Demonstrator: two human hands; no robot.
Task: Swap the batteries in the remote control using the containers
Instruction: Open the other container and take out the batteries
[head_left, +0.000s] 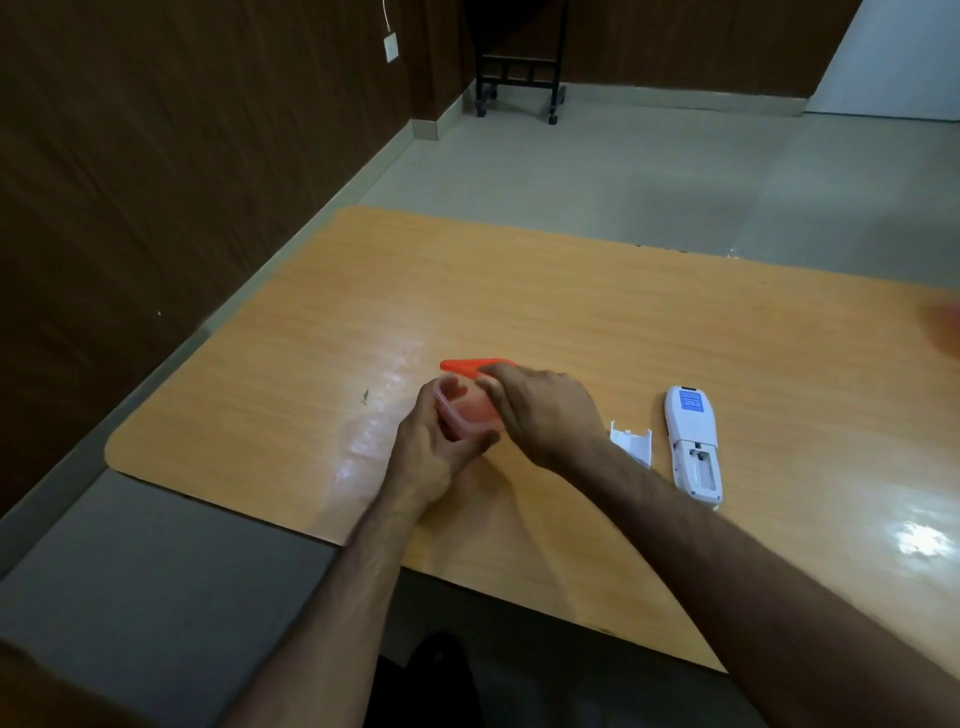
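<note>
My left hand (434, 449) grips a small clear container (470, 413) with a pinkish tint, tilted toward me above the wooden table (571, 301). Over it, my right hand (543, 410) holds its orange lid (467, 368), which sticks out to the left of my fingers. What the container holds is hidden. To the right lies a white remote control (693, 441), face down, with its battery bay open. Its white battery cover (631, 441) lies between the remote and my right wrist.
A blurred reddish object (943, 325) shows at the table's right edge. A small dark scrap (364, 396) lies left of my hands. A dark wood-panelled wall runs along the left, and a black wheeled stand (519, 78) is on the floor beyond.
</note>
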